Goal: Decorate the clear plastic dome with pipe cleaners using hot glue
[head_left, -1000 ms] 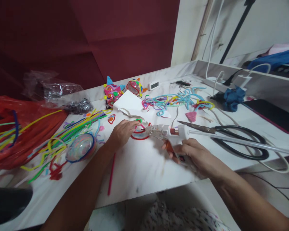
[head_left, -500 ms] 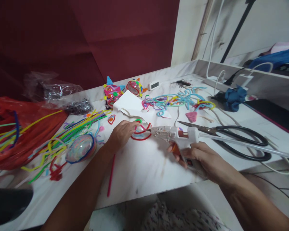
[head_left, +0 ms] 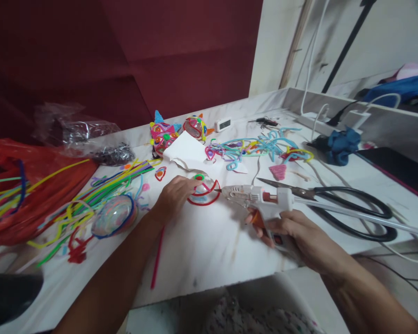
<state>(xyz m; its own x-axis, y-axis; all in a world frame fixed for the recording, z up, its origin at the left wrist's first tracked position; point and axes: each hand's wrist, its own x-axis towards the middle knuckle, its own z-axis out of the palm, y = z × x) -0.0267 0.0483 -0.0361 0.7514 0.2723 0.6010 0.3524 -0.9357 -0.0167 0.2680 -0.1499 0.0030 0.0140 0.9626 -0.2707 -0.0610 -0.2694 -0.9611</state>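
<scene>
My right hand (head_left: 285,229) is wrapped round the handle of a white glue gun (head_left: 264,199), its fingers at the orange trigger. The gun's dark tip points left and meets, or nearly meets, the right edge of a clear dome (head_left: 205,188) trimmed with red and green pipe cleaner. My left hand (head_left: 176,195) holds the dome's left side with its fingertips. A clear glue stick (head_left: 351,217) runs out of the gun's back, above large black-handled scissors (head_left: 353,195). On the table (head_left: 209,246), a pink pipe cleaner (head_left: 156,262) lies beside my left forearm.
Colourful pipe cleaners (head_left: 114,185) and a second dome (head_left: 114,215) lie left, near a red plastic bag (head_left: 45,185). White paper (head_left: 188,150), decorated balls (head_left: 163,137) and a small display (head_left: 223,124) stand behind. A phone (head_left: 397,167) and power strip (head_left: 315,123) are right.
The glue gun and my right hand have shifted slightly right. Its orange trigger stays under my fingers. The whole view has moved a little; my left hand remains at the dome.
</scene>
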